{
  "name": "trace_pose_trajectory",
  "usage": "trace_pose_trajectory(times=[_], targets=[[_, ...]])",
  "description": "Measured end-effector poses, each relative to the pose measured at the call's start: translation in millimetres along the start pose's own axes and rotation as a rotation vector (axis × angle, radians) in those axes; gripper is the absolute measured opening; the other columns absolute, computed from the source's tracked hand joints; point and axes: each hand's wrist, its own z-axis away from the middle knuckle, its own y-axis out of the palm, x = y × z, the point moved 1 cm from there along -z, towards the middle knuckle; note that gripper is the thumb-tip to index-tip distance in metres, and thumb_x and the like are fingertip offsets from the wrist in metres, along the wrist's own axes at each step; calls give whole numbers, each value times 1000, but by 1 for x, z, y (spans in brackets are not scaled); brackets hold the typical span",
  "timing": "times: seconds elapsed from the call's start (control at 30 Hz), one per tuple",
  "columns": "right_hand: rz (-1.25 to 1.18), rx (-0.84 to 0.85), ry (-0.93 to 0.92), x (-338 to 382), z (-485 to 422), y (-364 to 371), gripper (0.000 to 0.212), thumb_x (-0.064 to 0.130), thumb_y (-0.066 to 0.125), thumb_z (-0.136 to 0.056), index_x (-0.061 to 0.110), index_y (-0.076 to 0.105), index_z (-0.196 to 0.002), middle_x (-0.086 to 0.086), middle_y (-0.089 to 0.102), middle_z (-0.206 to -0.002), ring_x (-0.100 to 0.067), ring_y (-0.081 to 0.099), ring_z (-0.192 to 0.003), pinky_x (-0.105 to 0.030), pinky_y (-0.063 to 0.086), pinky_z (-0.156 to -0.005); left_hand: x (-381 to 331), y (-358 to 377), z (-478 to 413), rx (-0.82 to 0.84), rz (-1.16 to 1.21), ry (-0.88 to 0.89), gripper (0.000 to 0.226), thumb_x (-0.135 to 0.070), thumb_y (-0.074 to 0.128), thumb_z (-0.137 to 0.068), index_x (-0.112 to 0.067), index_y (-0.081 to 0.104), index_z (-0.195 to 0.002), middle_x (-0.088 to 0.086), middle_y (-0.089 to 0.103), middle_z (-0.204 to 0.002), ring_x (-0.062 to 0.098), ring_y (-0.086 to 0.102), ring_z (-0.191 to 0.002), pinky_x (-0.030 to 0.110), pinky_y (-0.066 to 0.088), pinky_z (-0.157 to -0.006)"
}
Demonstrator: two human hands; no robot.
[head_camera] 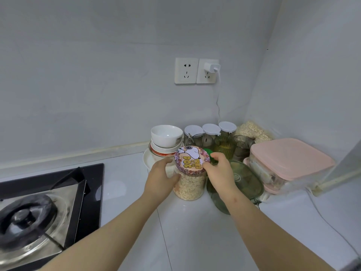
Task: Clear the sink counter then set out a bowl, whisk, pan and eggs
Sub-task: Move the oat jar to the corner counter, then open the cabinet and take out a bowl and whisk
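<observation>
A clear jar of oats (188, 185) with a pink cartoon-dog lid (192, 159) stands on the white counter (195, 231). My left hand (161, 178) wraps around the jar's left side. My right hand (218, 169) grips the lid's right edge. Behind the jar, a white bowl (166, 135) sits on top of a stack of bowls and a plate. No whisk, pan or eggs are in view.
A gas hob (39, 212) fills the lower left. At the right stand a green glass container (244, 178), a pink-lidded box (289, 159), three white-capped jars (211, 132), glasses, and a bag of oats in the corner. A charger cable hangs from the wall socket (208, 71).
</observation>
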Motion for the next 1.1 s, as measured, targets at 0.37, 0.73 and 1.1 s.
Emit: trace_pose_trajectory(times=[0.37, 0.73, 1.1], targets=[[39, -31, 27, 19, 59, 3, 32, 13, 57, -88, 11, 56, -119, -4, 56, -116, -13, 47, -96, -22, 33, -81, -4, -38, 33, 56, 103, -47, 30, -19, 61, -88, -12, 58, -117, 3, 56, -125, 20, 50, -118, 23, 36, -90], [-23, -32, 88, 53, 165, 63, 27, 15, 54, -89, 11, 56, -116, 0, 55, -115, -14, 49, -99, -24, 36, -82, 34, -120, 101, 156, 149, -59, 24, -20, 56, -91, -16, 59, -114, -5, 55, -106, 11, 51, -99, 21, 38, -84], [41, 70, 144, 56, 296, 122, 27, 15, 52, -91, 11, 54, -118, -3, 55, -122, -12, 47, -101, -21, 36, -84, 98, -188, 208, 191, 157, -150, 17, -16, 57, -90, -15, 60, -107, -1, 60, -104, 11, 56, -94, 19, 37, -80]])
